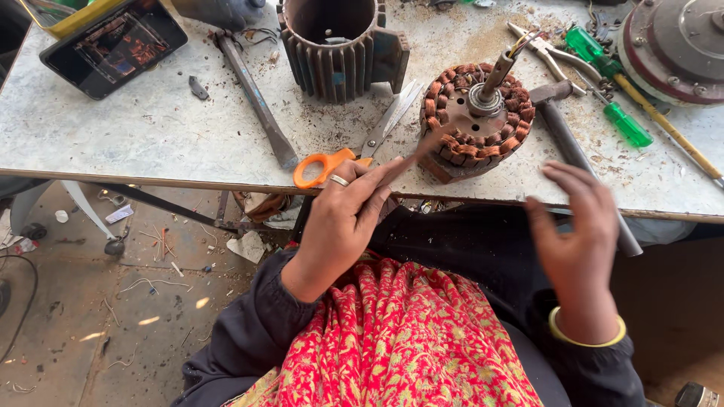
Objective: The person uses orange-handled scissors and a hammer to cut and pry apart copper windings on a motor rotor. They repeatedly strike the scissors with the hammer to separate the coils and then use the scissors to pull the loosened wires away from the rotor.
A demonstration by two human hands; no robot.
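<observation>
The copper-wound stator sits near the front edge of the tabletop, its shaft tilted up and away from me, between my two hands. My left hand pinches a thin, blurred strip between thumb and fingers; the strip's far end reaches the stator's near side. There is a ring on one finger. My right hand hovers open just in front of the tabletop's edge, fingers spread and loosely curled, holding nothing, with a yellow bangle at the wrist.

Just beyond my left hand lie scissors with orange handles, blades pointing toward a ribbed metal motor housing. A hammer lies to the right of the stator, its handle running out over the edge under my right hand. Further right lie two green-handled screwdrivers and pliers. To the left lie a long flat metal bar and, at the far corner, a phone.
</observation>
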